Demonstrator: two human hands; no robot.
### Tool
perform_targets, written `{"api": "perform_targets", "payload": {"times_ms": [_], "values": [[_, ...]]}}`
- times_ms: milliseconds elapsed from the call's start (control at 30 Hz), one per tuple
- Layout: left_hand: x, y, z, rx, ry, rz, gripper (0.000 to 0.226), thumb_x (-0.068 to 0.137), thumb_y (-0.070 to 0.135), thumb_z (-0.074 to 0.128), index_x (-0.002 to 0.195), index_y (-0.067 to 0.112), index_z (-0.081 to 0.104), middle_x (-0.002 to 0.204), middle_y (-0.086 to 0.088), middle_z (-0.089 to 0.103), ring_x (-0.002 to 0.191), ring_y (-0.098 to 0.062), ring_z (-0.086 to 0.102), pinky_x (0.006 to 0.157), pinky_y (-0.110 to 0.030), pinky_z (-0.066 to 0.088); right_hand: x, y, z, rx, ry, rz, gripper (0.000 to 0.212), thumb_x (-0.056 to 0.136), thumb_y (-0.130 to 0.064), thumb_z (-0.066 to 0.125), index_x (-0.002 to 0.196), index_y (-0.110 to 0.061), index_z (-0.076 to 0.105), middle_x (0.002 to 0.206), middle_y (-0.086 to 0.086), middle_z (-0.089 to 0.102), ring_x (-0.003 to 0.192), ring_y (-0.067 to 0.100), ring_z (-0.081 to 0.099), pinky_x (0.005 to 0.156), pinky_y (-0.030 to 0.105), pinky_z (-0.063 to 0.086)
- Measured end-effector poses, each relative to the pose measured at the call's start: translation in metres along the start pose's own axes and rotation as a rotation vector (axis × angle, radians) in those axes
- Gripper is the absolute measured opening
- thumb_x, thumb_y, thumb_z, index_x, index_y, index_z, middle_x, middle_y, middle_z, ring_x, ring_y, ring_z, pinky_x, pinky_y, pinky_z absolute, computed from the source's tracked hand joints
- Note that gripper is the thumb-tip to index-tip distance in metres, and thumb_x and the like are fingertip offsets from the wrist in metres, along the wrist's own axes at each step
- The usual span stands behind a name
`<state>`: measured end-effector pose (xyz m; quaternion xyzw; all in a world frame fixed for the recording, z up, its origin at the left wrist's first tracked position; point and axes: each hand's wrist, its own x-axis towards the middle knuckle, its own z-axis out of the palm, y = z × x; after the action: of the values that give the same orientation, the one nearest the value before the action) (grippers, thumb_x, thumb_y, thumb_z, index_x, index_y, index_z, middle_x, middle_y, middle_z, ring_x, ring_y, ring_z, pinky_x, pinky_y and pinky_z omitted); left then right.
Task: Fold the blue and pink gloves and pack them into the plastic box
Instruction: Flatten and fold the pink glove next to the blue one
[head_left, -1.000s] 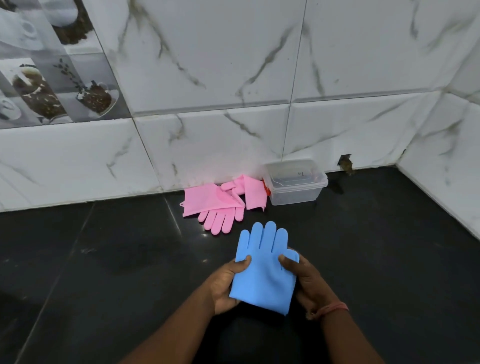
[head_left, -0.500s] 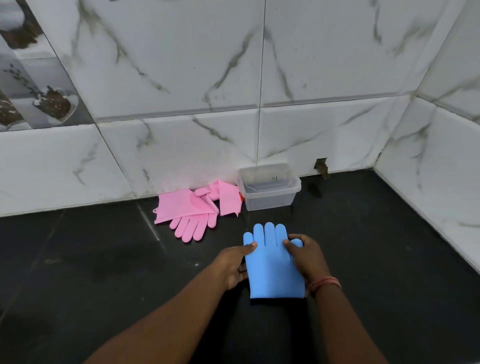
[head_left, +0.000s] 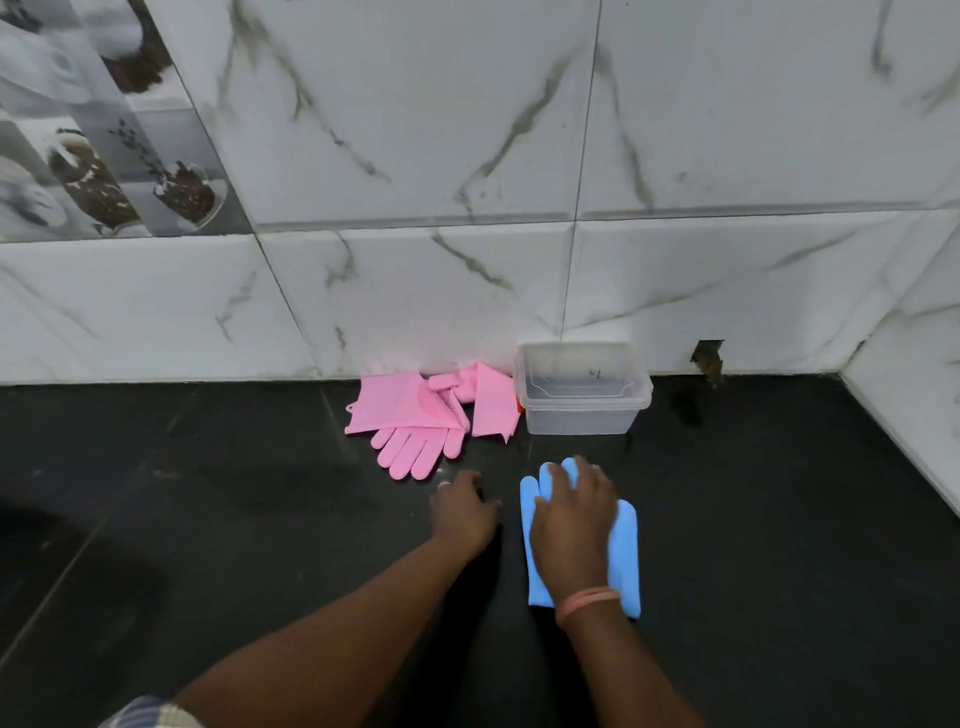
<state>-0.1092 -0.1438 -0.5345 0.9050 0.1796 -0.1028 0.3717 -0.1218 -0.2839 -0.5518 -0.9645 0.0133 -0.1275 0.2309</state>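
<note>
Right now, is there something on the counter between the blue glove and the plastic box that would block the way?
Nothing visible does. The blue glove lies flat under the right hand, and only bare black counter separates it from the open plastic box. The pink gloves lie left of the box, off that path.

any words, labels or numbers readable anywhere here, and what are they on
Nothing here can be read for certain.
Plastic box: a small dark mark on its far wall, too small and blurred to read.
Picture tiles on the wall: images only, no lettering visible.
Pink gloves, blue glove and black countertop: no text or logo visible.
</note>
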Motion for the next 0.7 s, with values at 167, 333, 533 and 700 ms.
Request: {"api": "perform_targets", "payload": {"times_ms": [167, 333, 533, 700], "values": [[0.015, -0.044, -0.022, 0.282, 0.072, 0.054, 0.064, 0.099, 0.027, 0.055, 0.159, 0.027, 0.033, 0.161, -0.007, 0.04, 0.147, -0.032, 0.035, 0.119, -0.044, 0.034, -0.004, -0.061, 0.041, 0.25, -0.425, -0.189, 0.06, 0.094, -0.009, 0.057, 0.15, -0.02, 0.04, 0.163, 0.008, 0.027, 0.15, 0.026, 0.028, 0.121, 0.038, 0.03], [0.034, -0.058, -0.033, 0.302, 0.087, 0.131, 0.057, 0.102, 0.02, 0.049, 0.157, 0.019, 0.037, 0.162, -0.009, 0.038, 0.147, -0.028, 0.037, 0.119, -0.038, 0.035, 0.021, -0.075, 0.072, 0.511, -0.761, -0.099, 0.099, 0.082, 0.011, 0.048, 0.154, -0.048, 0.016, 0.167, -0.013, -0.015, 0.155, 0.019, -0.012, 0.126, 0.044, 0.012], [0.047, -0.068, -0.053, 0.112, -0.023, 0.186, 0.085, 0.073, 0.012, 0.079, 0.152, 0.021, 0.048, 0.153, -0.003, 0.048, 0.14, -0.022, 0.047, 0.112, -0.038, 0.046, 0.064, -0.08, 0.095, 0.724, -0.632, 0.011, 0.063, 0.088, -0.002, 0.053, 0.139, -0.038, 0.052, 0.165, -0.021, -0.002, 0.153, 0.015, 0.01, 0.114, 0.031, 0.034], [0.047, -0.078, -0.058, 0.062, -0.036, 0.071, 0.078, 0.082, 0.005, 0.071, 0.154, 0.016, 0.044, 0.159, -0.002, 0.044, 0.146, -0.017, 0.041, 0.11, -0.012, 0.028, 0.058, -0.086, 0.102, 0.657, -0.452, 0.078, 0.055, 0.094, -0.002, 0.052, 0.148, -0.013, 0.045, 0.167, -0.004, 0.011, 0.153, 0.017, 0.019, 0.123, 0.032, 0.023]]}}
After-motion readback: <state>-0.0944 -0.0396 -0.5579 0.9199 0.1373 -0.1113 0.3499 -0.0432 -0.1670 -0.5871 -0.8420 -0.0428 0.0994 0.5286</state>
